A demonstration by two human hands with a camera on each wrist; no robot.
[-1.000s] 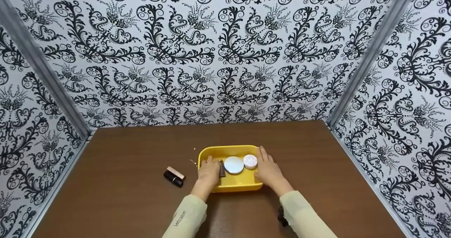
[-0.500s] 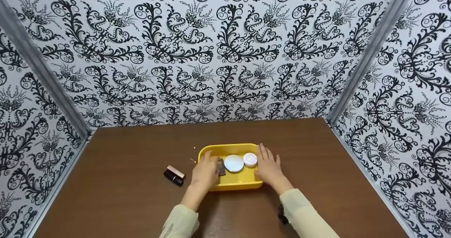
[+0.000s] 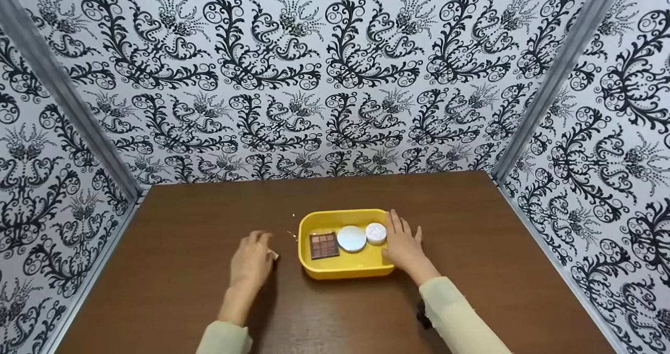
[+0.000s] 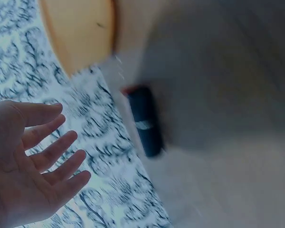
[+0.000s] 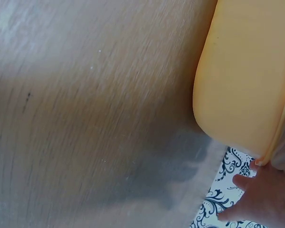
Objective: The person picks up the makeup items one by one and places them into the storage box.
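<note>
My left hand (image 3: 251,260), fingers loosely spread, hovers over the lipstick-like tubes left of the yellow tub (image 3: 345,275). The left wrist view shows this hand (image 4: 42,161) holding nothing, apart from a black tube (image 4: 146,121) with a silvery band. A pinkish tube (image 3: 275,255) peeks out beside the hand in the head view. My right hand (image 3: 405,246) rests on the tub's right rim with straight fingers. Inside the tub lie an eyeshadow palette (image 3: 324,245), a round pale compact (image 3: 352,238) and a small round white container (image 3: 376,233).
The brown table (image 3: 183,228) meets patterned walls (image 3: 277,71) at its back and sides. Small bright specks (image 3: 292,234) lie just left of the tub. A small dark object (image 3: 423,314) shows beside the right sleeve.
My left hand has left the tub and moved left over the tubes, uncovering the palette. My right hand has stayed at the tub's right rim.
</note>
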